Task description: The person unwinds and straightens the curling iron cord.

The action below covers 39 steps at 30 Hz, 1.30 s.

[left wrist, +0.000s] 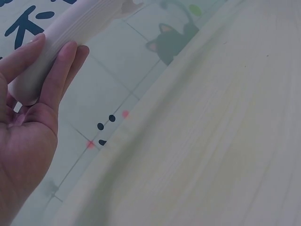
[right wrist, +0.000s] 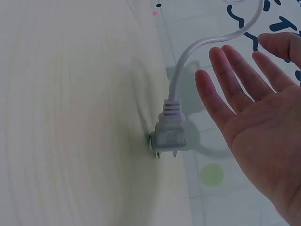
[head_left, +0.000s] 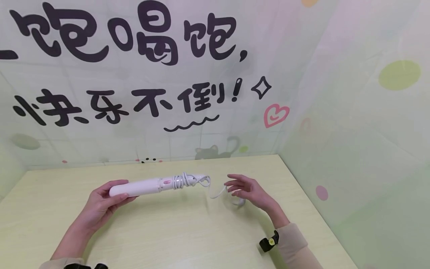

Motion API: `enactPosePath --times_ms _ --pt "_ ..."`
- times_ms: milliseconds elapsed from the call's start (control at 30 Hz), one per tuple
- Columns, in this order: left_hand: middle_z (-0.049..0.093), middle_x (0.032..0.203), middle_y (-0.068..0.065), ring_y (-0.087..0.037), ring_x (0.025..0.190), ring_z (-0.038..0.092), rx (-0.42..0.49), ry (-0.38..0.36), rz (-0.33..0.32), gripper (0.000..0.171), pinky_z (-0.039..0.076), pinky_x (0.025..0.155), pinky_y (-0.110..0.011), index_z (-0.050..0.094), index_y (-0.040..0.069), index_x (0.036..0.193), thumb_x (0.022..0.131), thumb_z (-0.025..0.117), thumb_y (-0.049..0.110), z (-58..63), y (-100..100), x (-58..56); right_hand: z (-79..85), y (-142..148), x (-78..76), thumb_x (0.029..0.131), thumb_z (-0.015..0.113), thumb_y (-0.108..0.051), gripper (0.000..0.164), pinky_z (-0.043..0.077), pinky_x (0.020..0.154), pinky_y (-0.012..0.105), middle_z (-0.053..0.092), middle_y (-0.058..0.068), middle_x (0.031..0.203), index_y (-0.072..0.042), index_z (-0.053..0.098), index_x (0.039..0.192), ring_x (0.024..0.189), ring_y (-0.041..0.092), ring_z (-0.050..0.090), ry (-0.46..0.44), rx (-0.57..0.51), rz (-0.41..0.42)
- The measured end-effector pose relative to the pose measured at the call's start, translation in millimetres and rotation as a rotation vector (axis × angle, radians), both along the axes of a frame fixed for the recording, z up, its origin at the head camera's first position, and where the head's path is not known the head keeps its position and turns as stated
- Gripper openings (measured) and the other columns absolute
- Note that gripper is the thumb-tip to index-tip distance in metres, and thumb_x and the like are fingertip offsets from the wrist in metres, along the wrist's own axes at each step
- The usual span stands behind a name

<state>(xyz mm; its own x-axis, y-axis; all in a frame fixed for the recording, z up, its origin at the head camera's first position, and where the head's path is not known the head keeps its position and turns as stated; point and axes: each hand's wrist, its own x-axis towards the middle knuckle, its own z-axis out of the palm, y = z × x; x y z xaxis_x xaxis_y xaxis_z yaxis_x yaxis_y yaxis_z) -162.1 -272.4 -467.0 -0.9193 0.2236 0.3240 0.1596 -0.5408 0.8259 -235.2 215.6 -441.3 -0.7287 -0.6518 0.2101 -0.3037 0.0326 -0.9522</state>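
A white rod-shaped hair iron (head_left: 144,186) is held level above the table by my left hand (head_left: 100,205), with thumb and fingers around its thick, rounded end. Near its middle sits a pink switch (head_left: 167,182), and the white cord (head_left: 181,181) is wound in several loops around the narrower right part. From there a loose length of cord leads to a two-pin plug (right wrist: 169,134), which hangs with its pins downward. My right hand (head_left: 250,191) is beside this loose cord, fingers spread and relaxed. Whether its fingertips touch the cord I cannot tell.
Beneath both hands lies a pale wood-grain table (head_left: 168,235). A printed backdrop (head_left: 188,144) with black lettering stands along its far edge, and another pale panel (head_left: 356,157) closes the right side. A black wrist strap (head_left: 268,242) circles the right wrist.
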Motion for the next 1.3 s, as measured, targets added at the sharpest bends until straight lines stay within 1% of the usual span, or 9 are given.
enactPosePath --times_ms 167,267,333,500,600,767,1000,1200,1300 --pt "0.053 0.128 -0.012 -0.022 0.115 0.064 -0.007 0.004 0.002 0.043 0.059 0.099 -0.041 0.062 -0.009 0.132 0.097 0.044 -0.026 -0.3 0.9 0.5 2.0 -11.4 0.2 0.102 0.056 -0.001 0.050 0.057 0.105 0.030 0.053 0.040 0.135 0.016 0.040 0.146 0.124 0.036 0.060 0.028 -0.047 0.005" --pt "0.054 0.128 -0.011 -0.022 0.115 0.064 -0.006 0.000 -0.003 0.043 0.059 0.099 -0.041 0.063 -0.009 0.132 0.097 0.044 -0.026 0.0 1.4 1.0 7.4 -22.0 0.9 0.104 0.057 -0.007 0.045 0.058 0.104 0.031 0.058 0.036 0.133 0.015 0.046 0.143 0.122 0.041 0.061 0.039 -0.029 -0.030" --pt "0.055 0.128 -0.011 -0.021 0.115 0.065 -0.008 0.001 -0.001 0.043 0.059 0.099 -0.042 0.063 -0.008 0.131 0.096 0.045 -0.026 0.2 1.6 1.1 12.9 -30.2 1.5 0.105 0.057 -0.008 0.042 0.059 0.102 0.035 0.060 0.035 0.131 0.014 0.050 0.140 0.118 0.044 0.063 0.038 -0.025 -0.064" --pt "0.054 0.128 -0.012 -0.022 0.114 0.065 -0.029 0.011 0.003 0.043 0.059 0.098 -0.043 0.063 -0.009 0.131 0.096 0.045 -0.026 0.2 2.6 0.9 24.6 -49.9 0.9 0.103 0.060 -0.004 0.036 0.063 0.097 0.043 0.064 0.032 0.126 0.014 0.056 0.135 0.109 0.035 0.069 0.013 -0.039 -0.136" --pt "0.054 0.127 -0.011 -0.022 0.114 0.065 -0.047 0.010 0.002 0.043 0.060 0.097 -0.043 0.064 -0.007 0.131 0.096 0.046 -0.025 -0.5 3.1 1.0 27.0 -59.8 1.0 0.100 0.064 0.000 0.035 0.063 0.097 0.039 0.065 0.030 0.125 0.015 0.058 0.131 0.110 0.028 0.069 -0.004 -0.021 -0.153" --pt "0.055 0.126 -0.009 -0.020 0.114 0.065 -0.067 -0.001 0.010 0.044 0.060 0.097 -0.043 0.065 -0.005 0.130 0.096 0.047 -0.025 -2.2 2.5 1.3 21.7 -69.2 0.3 0.097 0.068 0.002 0.030 0.063 0.096 0.031 0.069 0.025 0.121 0.012 0.064 0.125 0.109 0.027 0.070 0.012 0.047 -0.184" --pt "0.056 0.126 -0.010 -0.021 0.113 0.065 -0.064 0.003 0.004 0.044 0.060 0.097 -0.043 0.065 -0.005 0.131 0.096 0.047 -0.025 -0.1 4.2 1.9 14.9 -74.0 -0.2 0.096 0.070 0.001 0.021 0.066 0.086 0.030 0.073 0.019 0.110 0.008 0.071 0.115 0.097 0.029 0.072 0.064 0.088 -0.201" --pt "0.056 0.126 -0.010 -0.021 0.113 0.066 -0.077 -0.004 0.006 0.044 0.060 0.097 -0.042 0.065 -0.004 0.130 0.096 0.048 -0.025 0.3 3.9 2.8 12.4 -71.9 0.7 0.093 0.074 -0.002 0.015 0.065 0.079 0.025 0.075 0.015 0.102 0.005 0.076 0.107 0.088 0.017 0.072 0.107 0.114 -0.245" --pt "0.056 0.125 -0.010 -0.021 0.113 0.066 -0.077 -0.001 0.015 0.044 0.060 0.096 -0.042 0.066 -0.005 0.130 0.095 0.048 -0.025 0.4 2.8 2.7 11.3 -67.7 0.8 0.092 0.075 -0.001 0.014 0.065 0.077 0.025 0.076 0.015 0.100 0.006 0.076 0.104 0.088 0.024 0.072 0.117 0.117 -0.249"
